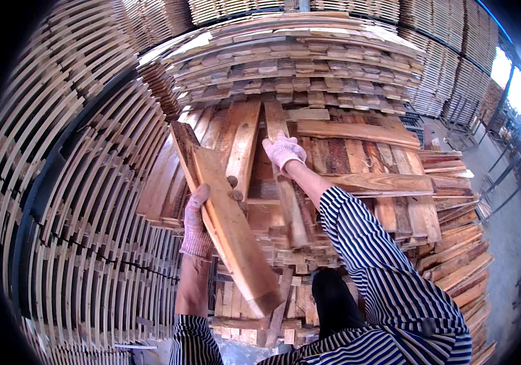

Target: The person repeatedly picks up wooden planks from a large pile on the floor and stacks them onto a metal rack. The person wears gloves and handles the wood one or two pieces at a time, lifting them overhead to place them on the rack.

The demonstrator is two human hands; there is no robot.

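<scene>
My left hand (194, 228), in a pale knitted glove, is closed around the left edge of wooden planks (231, 228) held at a slant above the stack. A second, darker plank (182, 145) shows behind the front one, its upper end sticking out. My right hand (284, 151), gloved the same way, reaches forward and grips a narrow wooden board (276, 120) near its far part. This board runs toward me over the pile, and its near end looks slightly blurred. Flat boards (245, 137) lie side by side just left of my right hand.
Crosswise boards (370, 183) rest on the layer at right. A tall stack of planks (309, 67) rises behind. Racks of spaced slats (102, 182) stand close on the left. More loose planks (461, 267) pile up at right, beside the grey floor (503, 213).
</scene>
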